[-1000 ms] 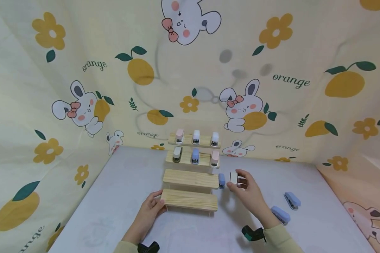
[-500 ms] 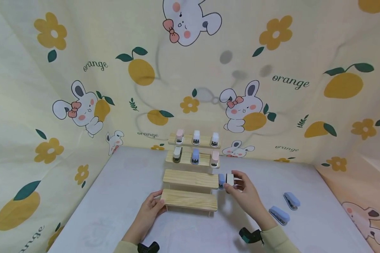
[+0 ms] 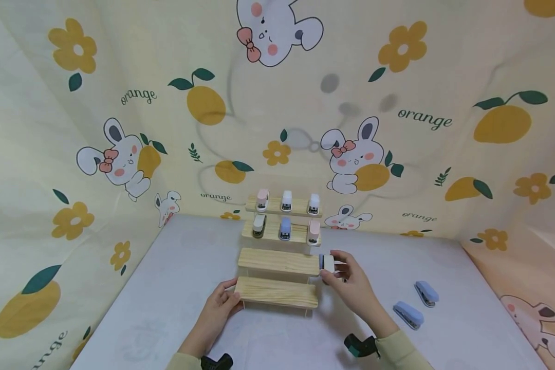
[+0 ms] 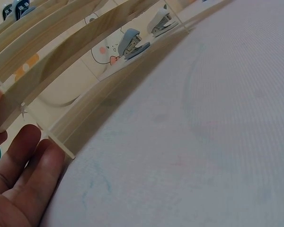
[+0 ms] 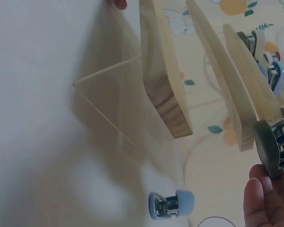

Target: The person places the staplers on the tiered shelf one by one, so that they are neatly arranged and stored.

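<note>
A tiered wooden display stand (image 3: 277,292) stands mid-table, its planks carried on clear supports. My left hand (image 3: 218,308) holds the left end of its lowest plank, with fingers above and below the wood in the left wrist view. Off the stand's right side, my right hand (image 3: 353,282) grips a small white stapler (image 3: 328,263) with a dark grey-green base (image 5: 267,149). That stapler is raised near the end of the second plank from the bottom. Behind it a blue stapler (image 5: 173,204) stands on the table, mostly hidden in the head view.
Several staplers occupy the upper two planks, among them a blue stapler (image 3: 284,228) and a pink stapler (image 3: 313,232). At right on the table lie two blue staplers, the nearer stapler (image 3: 408,315) and the farther stapler (image 3: 426,293). A printed cloth (image 3: 277,103) hangs behind.
My right hand has moved left with the white stapler, up to the stand's right end, now covering most of the blue stapler there. The left hand keeps its place on the lowest plank.
</note>
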A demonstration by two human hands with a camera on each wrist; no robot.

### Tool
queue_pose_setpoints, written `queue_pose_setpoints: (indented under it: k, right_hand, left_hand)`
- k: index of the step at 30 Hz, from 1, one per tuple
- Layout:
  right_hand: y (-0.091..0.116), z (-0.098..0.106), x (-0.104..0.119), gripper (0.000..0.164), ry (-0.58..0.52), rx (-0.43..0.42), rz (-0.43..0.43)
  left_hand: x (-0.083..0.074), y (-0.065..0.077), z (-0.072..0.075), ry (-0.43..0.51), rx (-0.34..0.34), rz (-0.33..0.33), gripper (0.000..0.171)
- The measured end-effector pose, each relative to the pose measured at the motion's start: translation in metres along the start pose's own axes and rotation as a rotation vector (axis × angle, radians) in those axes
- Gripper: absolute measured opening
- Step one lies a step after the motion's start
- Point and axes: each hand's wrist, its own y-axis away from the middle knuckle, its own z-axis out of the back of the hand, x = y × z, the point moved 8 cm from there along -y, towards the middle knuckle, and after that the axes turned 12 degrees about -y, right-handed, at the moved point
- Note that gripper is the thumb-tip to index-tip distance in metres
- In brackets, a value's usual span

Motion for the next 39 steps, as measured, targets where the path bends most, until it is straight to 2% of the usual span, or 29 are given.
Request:
queue_pose_setpoints:
  k: [11, 21, 29, 35, 39]
  right_hand:
    - [0.001, -0.006, 0.008, 0.063, -0.037, 0.005, 0.000]
    - [-0.001, -0.018, 0.016, 0.065, -0.099, 0.046, -0.003]
    - [-0.004, -0.028, 0.026, 0.061, -0.103, 0.053, 0.032]
    - [-0.005, -0.043, 0.037, 0.061, -0.097, 0.080, -0.006]
    - [-0.009, -0.054, 0.035, 0.064, -0.110, 0.084, 0.017]
  left_hand:
    - [0.004, -0.003, 0.002, -0.009, -0.012, 0.003, 0.051]
    - [0.004, -0.002, 0.003, -0.003, -0.012, 0.007, 0.049]
    - [0.005, -0.003, 0.002, 0.006, -0.001, 0.008, 0.051]
    - [0.004, -0.002, 0.001, 0.008, 0.003, 0.009, 0.052]
    - [0.006, -0.004, 0.001, 0.004, -0.003, 0.017, 0.052]
